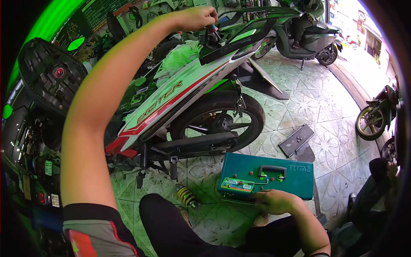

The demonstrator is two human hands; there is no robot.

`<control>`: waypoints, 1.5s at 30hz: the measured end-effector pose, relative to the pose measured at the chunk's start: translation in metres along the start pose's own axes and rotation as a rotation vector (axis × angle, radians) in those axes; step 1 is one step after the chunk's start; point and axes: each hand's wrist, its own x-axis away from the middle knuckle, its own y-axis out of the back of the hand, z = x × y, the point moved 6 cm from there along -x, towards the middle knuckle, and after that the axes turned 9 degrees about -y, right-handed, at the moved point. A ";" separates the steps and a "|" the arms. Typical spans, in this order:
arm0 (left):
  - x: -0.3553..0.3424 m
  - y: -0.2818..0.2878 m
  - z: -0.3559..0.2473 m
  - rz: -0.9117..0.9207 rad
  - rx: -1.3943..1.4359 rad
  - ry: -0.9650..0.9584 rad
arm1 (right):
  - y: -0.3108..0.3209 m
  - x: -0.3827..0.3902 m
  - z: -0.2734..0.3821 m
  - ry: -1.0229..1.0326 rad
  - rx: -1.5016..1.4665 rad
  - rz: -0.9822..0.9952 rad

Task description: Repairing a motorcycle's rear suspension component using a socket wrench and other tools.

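My left hand [198, 18] reaches far forward over the tail of a white-and-red motorcycle [171, 100]. Its fingers are closed round the handle of a screwdriver [212, 29], whose shaft points down into the tail section under the grab rail. Low on the right, my right hand [277, 201] is at the near edge of a green metal toolbox [291, 182]. Its fingers are bent and slightly blurred, so whether they hold anything cannot be made out. Several small bolts and a thin bent rod [262, 183] lie on the lid, near its black handle [272, 169].
A shock absorber with a yellow spring [187, 197] lies on the tiled floor before my knees. Beyond the toolbox is a dark tray [296, 140] with small parts. A crumpled cloth [182, 58] rests on the motorcycle. Other bikes and a parked scooter [308, 40] stand around.
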 end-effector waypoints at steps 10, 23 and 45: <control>0.032 -0.014 -0.009 -0.484 0.107 0.231 | 0.198 0.010 0.138 0.534 0.283 -1.244; 0.059 -0.038 -0.017 -1.069 0.242 0.182 | 0.457 -0.158 0.196 0.184 0.585 -0.703; 0.072 -0.026 -0.021 -1.076 0.554 0.024 | 0.427 -0.137 0.217 -0.057 0.322 -0.476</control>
